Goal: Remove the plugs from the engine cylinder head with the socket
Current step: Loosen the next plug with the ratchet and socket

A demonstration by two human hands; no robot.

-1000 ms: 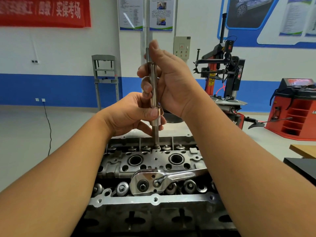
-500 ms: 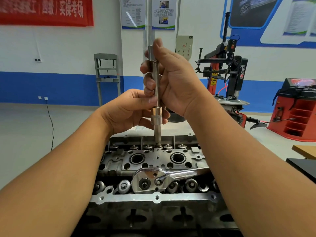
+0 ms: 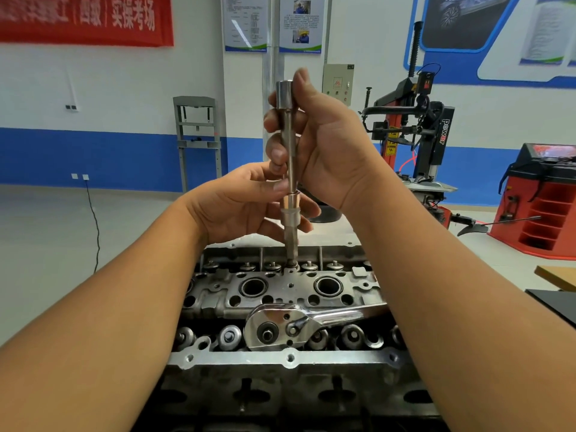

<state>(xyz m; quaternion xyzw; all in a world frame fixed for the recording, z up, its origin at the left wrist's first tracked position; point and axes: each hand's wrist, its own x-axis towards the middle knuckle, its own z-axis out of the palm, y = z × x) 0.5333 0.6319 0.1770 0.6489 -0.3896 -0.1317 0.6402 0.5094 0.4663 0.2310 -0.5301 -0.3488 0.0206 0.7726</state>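
A long steel socket extension (image 3: pixel 289 157) stands upright over the grey engine cylinder head (image 3: pixel 290 358), its socket tip on a plug (image 3: pixel 292 264) at the head's far row. My right hand (image 3: pixel 324 151) grips the upper shaft, fingers curled round it just under the top end. My left hand (image 3: pixel 246 204) pinches the shaft just above the thicker socket collar (image 3: pixel 290 213) with thumb and fingers. Two round wells (image 3: pixel 254 287) lie open in the head's middle.
A chrome ratchet wrench (image 3: pixel 280 325) lies across the head between my forearms. A tyre changer (image 3: pixel 414 132) and a red wheel balancer (image 3: pixel 542 201) stand at the back right. A grey frame (image 3: pixel 198 141) stands by the blue-striped wall. A table edge (image 3: pixel 558 275) juts in at right.
My left thumb has slid up the shaft from the collar to just above it. The right hand keeps its grip near the top. The extension stays upright on the same plug.
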